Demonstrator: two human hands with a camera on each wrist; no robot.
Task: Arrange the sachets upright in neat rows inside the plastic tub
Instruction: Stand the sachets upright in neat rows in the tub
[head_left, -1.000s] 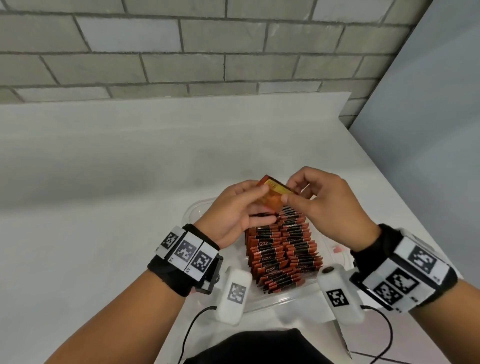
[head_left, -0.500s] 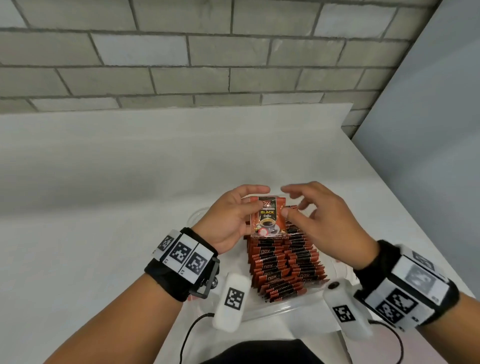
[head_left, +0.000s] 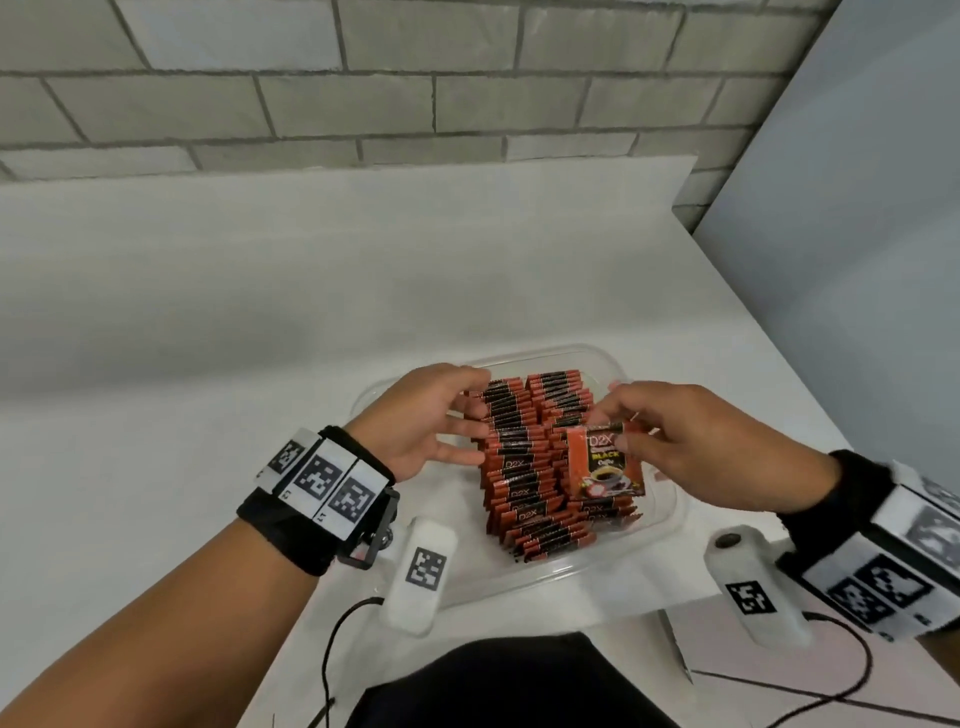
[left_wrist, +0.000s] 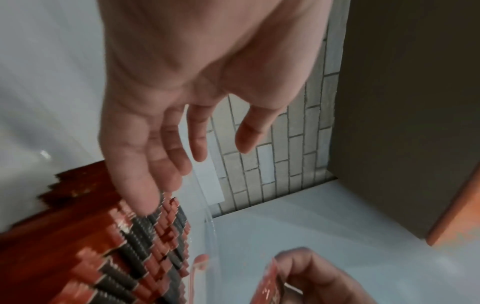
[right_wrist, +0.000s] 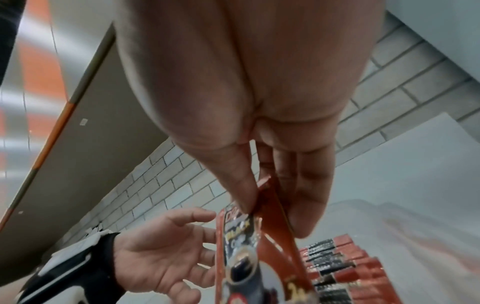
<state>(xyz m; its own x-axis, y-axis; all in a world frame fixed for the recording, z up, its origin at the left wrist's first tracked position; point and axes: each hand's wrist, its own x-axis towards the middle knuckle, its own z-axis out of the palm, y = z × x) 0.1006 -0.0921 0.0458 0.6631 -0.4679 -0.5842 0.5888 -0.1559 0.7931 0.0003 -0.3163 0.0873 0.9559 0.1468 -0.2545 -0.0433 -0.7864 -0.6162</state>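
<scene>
— Presently, where do the sachets stand?

— Two rows of sachets (head_left: 530, 457) stand on edge, packed close, inside the clear plastic tub (head_left: 670, 525). The tub sits on the white surface (head_left: 260, 322), near its front edge. One loose sachet (head_left: 605, 460) is held upright over the right-hand row, printed face toward the person, its lower edge at or just above the tops of that row; contact cannot be confirmed.

— State of the right hand?

— The right hand (head_left: 691, 441) pinches the loose sachet by its upper edge, thumb on the printed face, fingers behind. The right wrist view confirms the pinch.

— And the left hand?

— The left hand (head_left: 421, 415) is spread and holds nothing. Its fingers (head_left: 462, 454) are straight and lie against the left side of the left row. In the left wrist view the fingertips reach the tops of the sachets.

— Anything further?

— A grey brick wall (head_left: 363, 93) stands behind the surface. Both wrists carry black bands with printed markers.
</scene>
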